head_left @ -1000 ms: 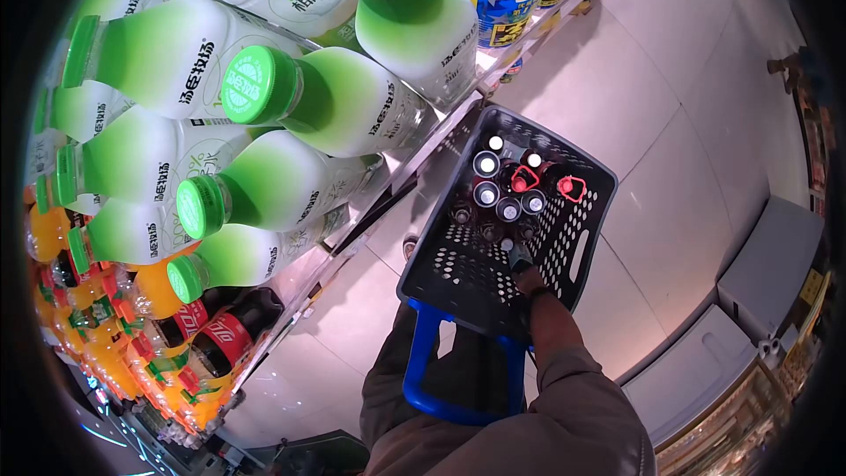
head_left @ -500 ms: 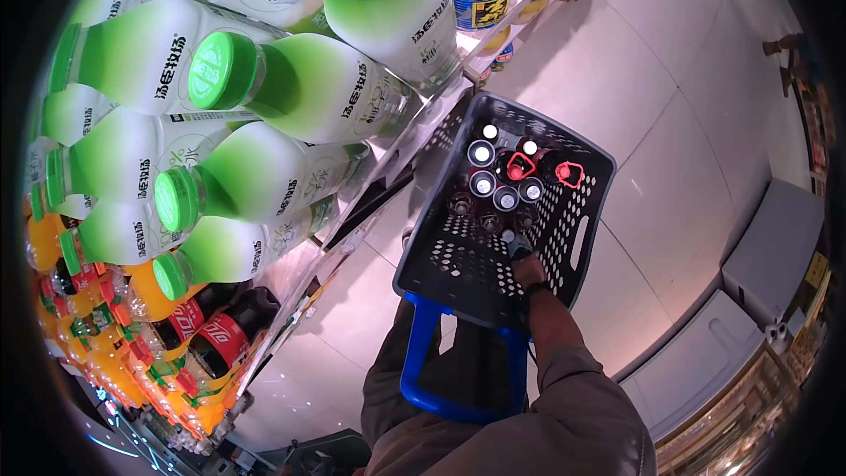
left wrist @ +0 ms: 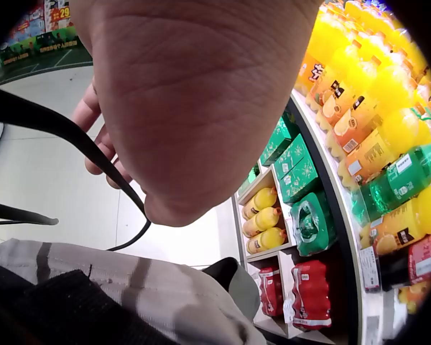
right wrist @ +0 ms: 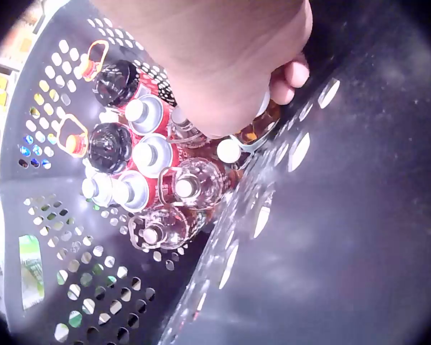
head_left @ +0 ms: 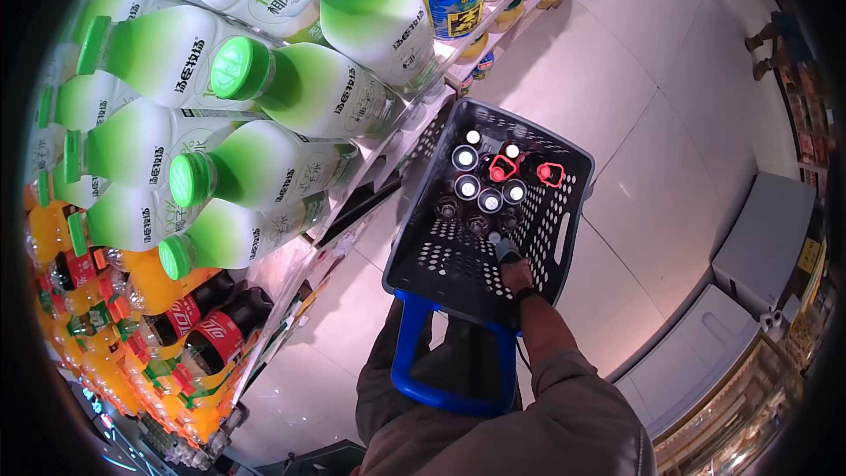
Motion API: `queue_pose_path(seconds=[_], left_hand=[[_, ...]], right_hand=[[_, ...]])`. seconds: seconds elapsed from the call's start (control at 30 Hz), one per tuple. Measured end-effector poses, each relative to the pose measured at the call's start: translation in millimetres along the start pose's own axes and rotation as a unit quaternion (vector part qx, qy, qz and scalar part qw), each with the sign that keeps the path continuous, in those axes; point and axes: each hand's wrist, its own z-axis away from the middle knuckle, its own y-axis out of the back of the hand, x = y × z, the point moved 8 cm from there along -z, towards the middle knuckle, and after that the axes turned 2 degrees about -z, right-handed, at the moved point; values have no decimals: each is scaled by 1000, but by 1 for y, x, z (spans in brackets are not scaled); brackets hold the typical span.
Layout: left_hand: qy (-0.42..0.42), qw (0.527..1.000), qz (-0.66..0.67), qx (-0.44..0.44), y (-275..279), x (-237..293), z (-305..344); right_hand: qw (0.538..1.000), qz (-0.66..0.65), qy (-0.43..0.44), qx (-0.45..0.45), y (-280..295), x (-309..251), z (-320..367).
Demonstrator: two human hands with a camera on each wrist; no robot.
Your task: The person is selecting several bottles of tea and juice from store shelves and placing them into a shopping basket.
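"Black plastic is framing this scene: a perforated basket (head_left: 414, 256) is sitting low before the shopper, with a blue handle (head_left: 449, 401) hanging off its near end. Where are the hands?"

"Apart. The right hand (head_left: 517, 277) is reaching inside, fingers curling round a white-capped bottle (right wrist: 257, 131) near the other drinks. A black band (head_left: 525, 293) is circling that wrist."

"And the left hand (left wrist: 104, 147)?"

"It is hanging over the pale tiled floor (head_left: 634, 159), outside the head view, its fingers loosely bending. Much of it is hiding behind the palm's heel in the left wrist view."

"What is the bottle touching?"

"I cannot tell; the right hand is covering part of it. It is lying inside the basket, toward the handle side of the cluster, where two dark-capped bottles (right wrist: 109, 147) are showing red carrying rings."

"What is lining the left side?"

"Green-capped coconut drink bottles (head_left: 335, 92) are leaning over one another on the shelf (head_left: 295, 273). Red-labelled cola bottles (head_left: 214, 344) are lying just beside them, and orange drink bottles (head_left: 106, 379) are crowding the far left."
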Motion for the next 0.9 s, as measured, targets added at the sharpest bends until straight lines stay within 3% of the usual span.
queue_pose_path(seconds=[0.1, 0.33, 0.4, 0.53, 0.57, 0.6, 0.63, 0.67, 0.7, 0.73, 0.8, 0.83, 0.9], left_hand=[[-10, 1000, -5, 2, 3, -1, 0], [-45, 999, -4, 14, 7, -3, 8], [-70, 997, -2, 24, 12, -9, 15], [-145, 988, 9, 47, 28, -15, 27], [-169, 984, 15, 57, 34, -13, 27], [-189, 979, 27, 73, 41, -11, 33], [-211, 970, 69, 95, 49, -6, 36], [-234, 959, 68, 145, 62, -10, 24], [-253, 947, 28, 196, 82, 16, 40], [-286, 927, -2, 244, 103, 36, 49], [-313, 900, 10, 303, 150, 84, 94], [-335, 880, 10, 336, 171, 104, 114], [-420, 804, 47, 418, 212, 137, 164]], right_hand=[[999, -21, -25, -19, 13, -8, 19], [997, -31, 68, -34, 6, -10, 22], [997, -37, 46, -45, 11, -7, 38], [983, -2, 139, -118, -7, 7, 25], [980, -59, 127, -140, -17, 19, 20], [974, -58, 177, -127, -29, 32, 7], [927, 106, 335, -132, -52, 41, -8], [968, -77, 123, -205, -32, 46, 25], [952, 61, 217, -205, -30, 49, 27], [858, 261, 395, -200, -16, 27, 71], [806, 365, 446, -137, -15, 28, 101], [879, 251, 361, -183, -1, 29, 118], [967, 1, 152, -205, 20, 47, 143]])
